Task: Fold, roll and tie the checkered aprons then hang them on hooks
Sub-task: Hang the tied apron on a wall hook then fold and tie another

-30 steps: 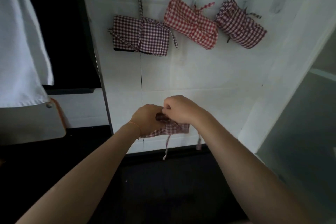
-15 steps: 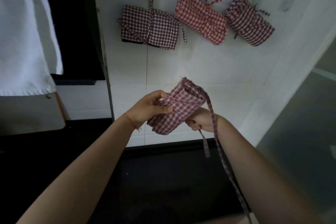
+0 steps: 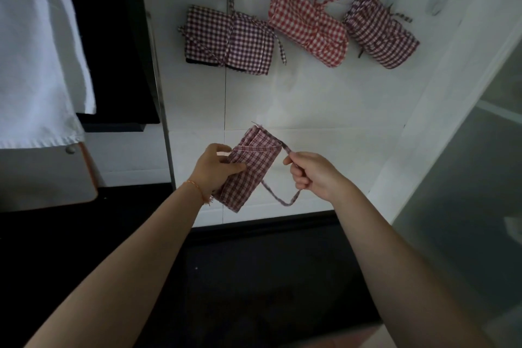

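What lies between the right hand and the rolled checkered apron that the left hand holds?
Only the apron's strap, pinched by the right hand; head view.

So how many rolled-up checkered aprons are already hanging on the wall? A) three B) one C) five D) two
A: three bundles hang on the wall, a dark checkered apron, a red checkered apron and a maroon checkered apron, while a fourth rolled apron is not hung yet, held in the left hand.

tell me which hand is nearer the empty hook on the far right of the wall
Right. The right hand, pinching the strap, is below and left of the empty hook; the left hand, gripping the rolled apron, is farther left.
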{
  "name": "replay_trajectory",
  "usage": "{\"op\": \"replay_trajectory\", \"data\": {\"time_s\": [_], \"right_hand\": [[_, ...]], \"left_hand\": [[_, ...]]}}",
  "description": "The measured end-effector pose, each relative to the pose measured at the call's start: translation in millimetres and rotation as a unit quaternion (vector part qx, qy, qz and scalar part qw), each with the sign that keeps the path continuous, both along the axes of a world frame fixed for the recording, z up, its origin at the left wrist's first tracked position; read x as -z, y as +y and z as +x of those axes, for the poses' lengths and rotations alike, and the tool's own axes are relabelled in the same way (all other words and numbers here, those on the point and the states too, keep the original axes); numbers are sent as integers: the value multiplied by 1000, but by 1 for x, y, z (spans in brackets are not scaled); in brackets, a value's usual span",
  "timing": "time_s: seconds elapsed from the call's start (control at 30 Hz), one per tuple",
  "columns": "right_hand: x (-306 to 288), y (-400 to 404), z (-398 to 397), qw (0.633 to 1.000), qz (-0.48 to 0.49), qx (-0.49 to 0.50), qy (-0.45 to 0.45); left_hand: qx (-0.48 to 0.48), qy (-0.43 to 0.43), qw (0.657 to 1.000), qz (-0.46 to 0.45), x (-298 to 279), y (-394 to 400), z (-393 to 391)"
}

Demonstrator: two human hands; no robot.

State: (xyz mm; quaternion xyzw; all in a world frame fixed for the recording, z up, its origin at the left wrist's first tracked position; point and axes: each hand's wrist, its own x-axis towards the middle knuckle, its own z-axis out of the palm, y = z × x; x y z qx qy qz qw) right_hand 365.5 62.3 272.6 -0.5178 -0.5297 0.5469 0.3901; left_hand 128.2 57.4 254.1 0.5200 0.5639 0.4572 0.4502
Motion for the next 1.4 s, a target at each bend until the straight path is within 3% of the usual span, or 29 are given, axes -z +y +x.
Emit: {"op": "replay_trajectory", "data": {"time_s": [0.13, 0.23, 0.4, 0.5, 0.63, 0.73, 0.87, 0.93, 1.0, 1.1, 1.17, 1.23, 1.33, 1.4], "right_hand": [[-5, -8, -4, 999, 36, 3, -3], [-10, -15, -8, 997, 56, -43, 11], [-1, -17, -7, 995, 100, -31, -7], [13, -18, -16, 997, 81, -7, -11], [17, -16, -27, 998, 35, -46, -35], [12, -12, -18, 985, -42, -116, -124], [5, -13, -12, 948, -103, -201, -222], [1, -12, -17, 910, -91, -252, -317], [-2, -10, -24, 882, -98, -308, -343], [-6, -9, -37, 872, -96, -326, -353], [-8, -13, -47, 875, -61, -306, -370], [-10, -17, -54, 876, -13, -271, -400], [-6, -19, -52, 901, 27, -209, -380], [-2, -21, -48, 918, 38, -178, -352]], "left_hand": [[-19, -44, 999, -11, 6, 0, 2], [-2, -146, 987, -63, 11, -4, -1], [153, -350, 920, -86, 9, -19, 0], [199, -412, 886, -73, 5, -24, 9], [302, -328, 893, -63, 6, -26, 13], [381, -239, 890, -81, 10, -21, 0], [412, -37, 903, -118, 3, -18, -13], [432, 116, 881, -154, -5, -20, -10], [440, 256, 842, -176, -10, -24, 0], [413, 368, 821, -141, -5, -26, 15], [376, 361, 844, -128, 6, -24, 18], [316, 302, 890, -126, 18, -20, 16], [183, 162, 960, -135, 35, -14, 10], [88, 29, 982, -165, 46, -10, 5]]}}
